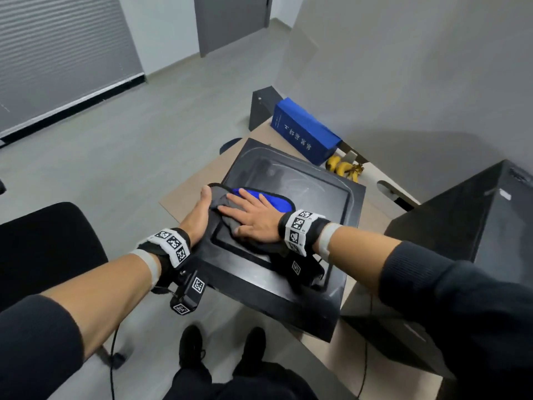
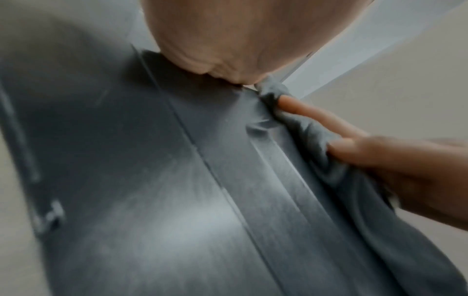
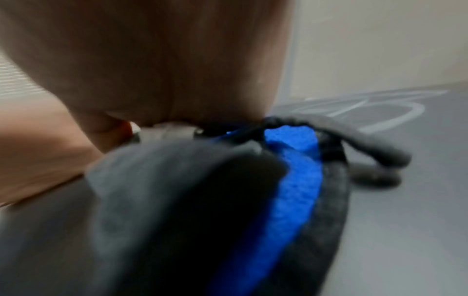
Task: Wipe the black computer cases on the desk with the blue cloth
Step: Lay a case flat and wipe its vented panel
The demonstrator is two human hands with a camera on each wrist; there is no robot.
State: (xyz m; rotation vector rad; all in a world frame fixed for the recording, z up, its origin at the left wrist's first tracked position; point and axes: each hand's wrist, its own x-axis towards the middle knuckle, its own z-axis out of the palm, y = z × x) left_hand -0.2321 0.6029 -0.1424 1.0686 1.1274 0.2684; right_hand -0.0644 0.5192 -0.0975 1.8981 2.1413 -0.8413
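Observation:
A black computer case lies flat on the desk. On its top panel is the cloth, blue on one face and grey on the other. My right hand presses flat on the cloth with fingers straight and spread. My left hand grips the case's left edge, thumb on top, its fingers hidden over the side. The left wrist view shows the case's side, the grey cloth and the right hand's fingers. The blurred right wrist view shows the bunched cloth on the panel.
A second, taller black case stands on the desk at the right. A blue box and bananas lie behind the flat case by the wall. A black chair is at the left, and a cable hangs off the desk's front.

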